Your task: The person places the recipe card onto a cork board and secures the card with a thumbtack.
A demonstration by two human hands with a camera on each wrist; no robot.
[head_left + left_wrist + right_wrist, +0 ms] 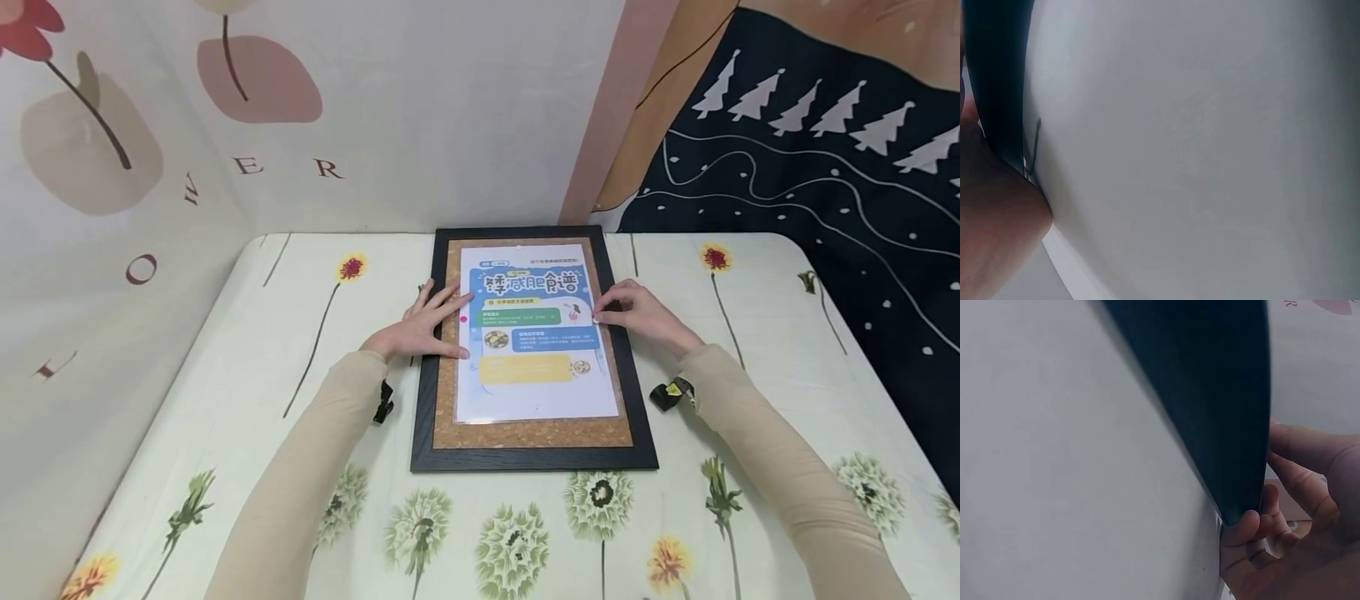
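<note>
A printed sheet (536, 396) with blue, green and yellow panels lies on a cork board (487, 435) inside a black frame (534, 460). My left hand (422, 323) rests over the frame's left side with fingers spread, its fingertips touching the sheet's left edge. Between its thumb and index finger, a pink dot like a pushpin head (463, 319) sits on that edge. Across the sheet, my right hand (637, 314) bends its fingers over the right edge, thumb and index tips close together; whatever lies between them is hidden. In the right wrist view, its lower fingers touch the frame's side (1222, 412).
The frame lies at the back middle of a table with a flower-print cloth (337, 517). A pale printed curtain (420, 125) hangs close behind it. At the right hangs a dark cloth with white trees (810, 175).
</note>
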